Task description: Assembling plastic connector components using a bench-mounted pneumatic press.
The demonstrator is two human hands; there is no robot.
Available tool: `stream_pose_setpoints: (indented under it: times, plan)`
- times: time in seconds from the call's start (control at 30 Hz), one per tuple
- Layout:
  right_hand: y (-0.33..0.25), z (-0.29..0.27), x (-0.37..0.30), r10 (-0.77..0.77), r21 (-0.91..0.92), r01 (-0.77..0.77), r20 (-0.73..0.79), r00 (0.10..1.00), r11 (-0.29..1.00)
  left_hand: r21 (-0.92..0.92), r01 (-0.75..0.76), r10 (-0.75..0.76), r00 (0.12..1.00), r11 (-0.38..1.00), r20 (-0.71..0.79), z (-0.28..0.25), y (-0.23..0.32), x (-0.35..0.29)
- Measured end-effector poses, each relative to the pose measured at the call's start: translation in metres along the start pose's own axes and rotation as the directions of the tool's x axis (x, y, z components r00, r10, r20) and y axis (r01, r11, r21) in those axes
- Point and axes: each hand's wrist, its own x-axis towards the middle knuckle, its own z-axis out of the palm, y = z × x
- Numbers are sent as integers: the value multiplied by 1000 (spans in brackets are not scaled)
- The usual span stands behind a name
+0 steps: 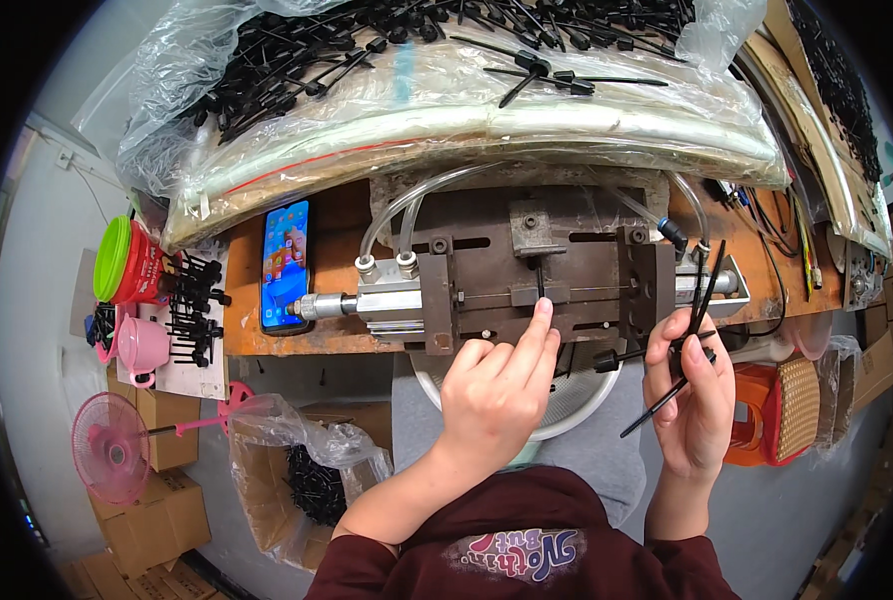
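Bench (339,235) is spanning the room's middle, orange-brown wood showing L of the machinery. Plastic-wrapped tray (487,128) is lying along its far side, heaped w/ loose blk parts (367,55), prob. to have stock within reach. Brown metal fixture (487,268) is sitting bench-centre, facing the person, so both hands can get at it; clear hoses (392,212) are arching into fittings at its ends. Mesh basin (611,388) is sitting just below the bench's near edge, prob. placed there for catching pcs. Phone (285,265) is lying screen-up L of the fixture, out of the work's way.

L hand (497,395) is reaching over the near edge, index extended, its tip at the seated blk stem (542,278), prob. steadying it; other fingers are curling in, can't tell if anything's under the palm. Stem is standing out toward the person at fixture centre, by the small block. R hand (695,405) is hovering R of centre, fingers closing narrow round several blk sticks (655,407), which are crossing at odd angles, prob. held as spares, handy to the fixture.
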Motion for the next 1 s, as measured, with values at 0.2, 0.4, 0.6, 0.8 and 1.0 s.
stream_pose_setpoints:
  times: [0.2, 0.4, 0.6, 0.8, 1.0]
  plan:
    - [0, -1, 1, 47, 91, -47, 9, 999, 995, -26, 39, -38, 999, 999, 29, -1, 2, 0]
    - [3, -4, 1, 88, 159, -99, 77, 993, 982, -12, 44, -44, 998, 999, 34, -2, 1, -1]
    - [3, -5, -2, 109, 211, -134, 128, 986, 968, -42, 55, -52, 996, 998, 71, -8, 1, 1]
    - [7, -5, -5, 186, 224, -223, 178, 966, 949, -768, 138, -109, 990, 625, 90, -39, 10, 6]
    - [8, -1, -7, 226, 180, -268, 222, 948, 947, -750, 105, -52, 994, 653, 94, -49, 9, 1]
